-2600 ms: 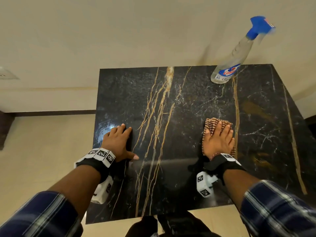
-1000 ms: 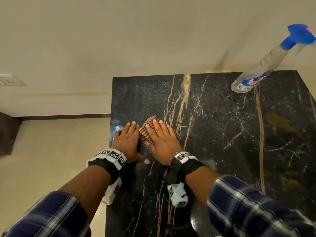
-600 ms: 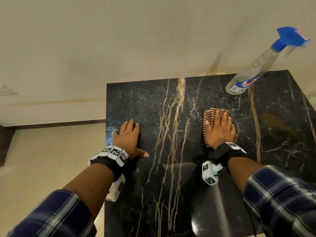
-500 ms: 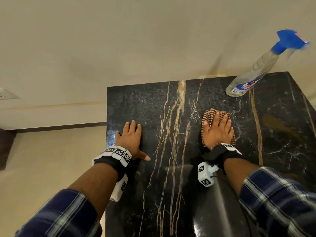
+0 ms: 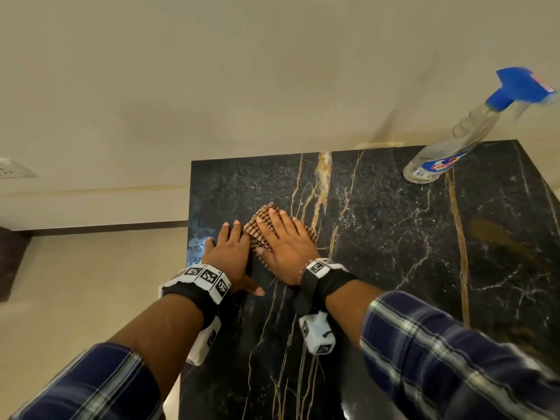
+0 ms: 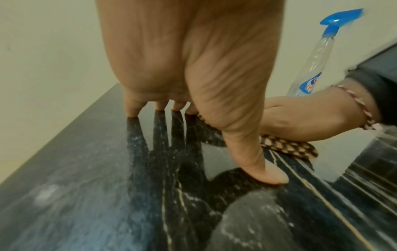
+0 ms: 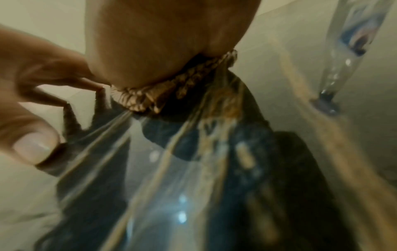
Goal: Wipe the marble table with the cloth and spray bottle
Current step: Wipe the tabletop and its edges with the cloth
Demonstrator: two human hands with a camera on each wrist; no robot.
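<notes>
The black marble table (image 5: 394,237) with gold veins fills the lower right of the head view. My right hand (image 5: 283,241) lies flat with straight fingers on a brown checked cloth (image 5: 257,230), pressing it to the table near its left side. The cloth (image 6: 287,146) (image 7: 171,86) shows under the palm in both wrist views. Right beside it, my left hand (image 5: 231,253) rests flat on the marble (image 6: 107,195) near the left edge, fingers straight and thumb spread. A clear spray bottle (image 5: 451,147) (image 6: 313,57) with a blue trigger head stands at the table's far right corner.
A cream wall (image 5: 242,71) runs along the table's far edge. Pale floor (image 5: 75,298) lies beyond the left edge, with a dark object (image 5: 12,262) at the far left. A wet, shiny patch (image 5: 197,241) marks the marble near the left hand.
My right hand has slid the cloth leftwards from the table's middle right until it sits next to the left hand. The left hand and the bottle have stayed put.
</notes>
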